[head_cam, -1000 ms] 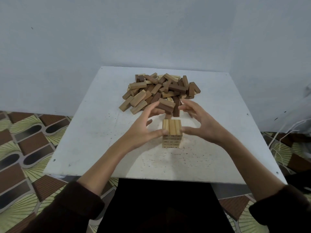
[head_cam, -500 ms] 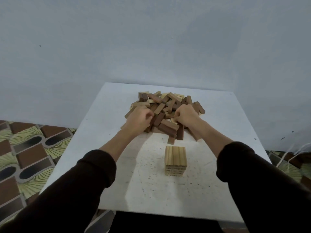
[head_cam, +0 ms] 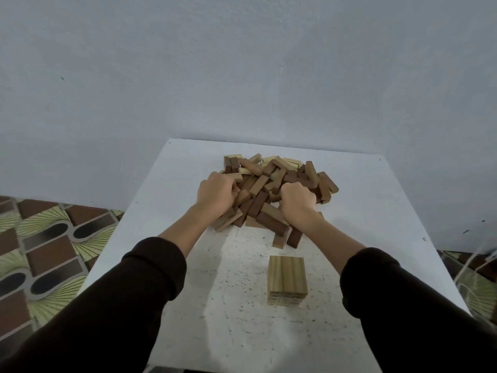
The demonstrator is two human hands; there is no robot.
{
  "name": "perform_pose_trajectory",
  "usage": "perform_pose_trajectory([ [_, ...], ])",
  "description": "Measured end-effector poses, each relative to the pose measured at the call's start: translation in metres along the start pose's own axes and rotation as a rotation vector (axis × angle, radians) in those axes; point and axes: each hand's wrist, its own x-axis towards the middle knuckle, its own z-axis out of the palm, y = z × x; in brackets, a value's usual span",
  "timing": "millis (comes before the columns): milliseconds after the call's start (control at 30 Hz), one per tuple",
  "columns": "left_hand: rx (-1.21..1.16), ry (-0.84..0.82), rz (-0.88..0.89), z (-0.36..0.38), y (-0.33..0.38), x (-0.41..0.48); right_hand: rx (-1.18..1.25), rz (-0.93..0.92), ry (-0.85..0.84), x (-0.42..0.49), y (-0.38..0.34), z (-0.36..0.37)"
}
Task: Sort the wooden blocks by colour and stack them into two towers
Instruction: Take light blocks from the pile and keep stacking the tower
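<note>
The left hand (head_cam: pixel 215 195) and right hand (head_cam: pixel 296 202) curl into rectangular wooden blocks (head_cam: pixel 258 184); each grip's contents cannot be told.

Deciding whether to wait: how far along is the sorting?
Done: a short tower of light wooden blocks stands on the white table. In hand: left hand and right hand, fingers curled, dig into the mixed pile of light and dark blocks; grip hidden. Left: most of the pile; no dark tower shows.
</note>
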Motion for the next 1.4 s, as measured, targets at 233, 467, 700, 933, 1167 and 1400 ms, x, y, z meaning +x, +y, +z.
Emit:
perform_pose_trajectory([
  [233, -0.013, -0.044, -0.024, 0.005, -0.002, 0.007, 0.216, -0.048, -0.161, 0.009, 0.021, -0.018],
  [467, -0.001, -0.017, 0.052, 0.010, 0.000, 0.001, 0.349, -0.185, -0.304, 0.001, 0.038, -0.030],
  [700, 0.174, -0.081, 0.097, 0.006, -0.001, 0.004, 0.194, -0.263, -0.302, -0.002, 0.040, -0.005],
  [933, 0.222, 0.006, 0.136, 0.010, 0.002, 0.000, 0.189, -0.197, -0.318, 0.000, 0.036, 0.000],
  [1167, 0.106, 0.053, 0.139, 0.010, 0.003, 0.000, 0.310, -0.119, -0.290, -0.005, 0.035, -0.005],
  [1400, -0.542, 0.149, -0.010, -0.005, 0.019, -0.009, 1.021, 0.068, -0.315, -0.017, 0.032, -0.040],
])
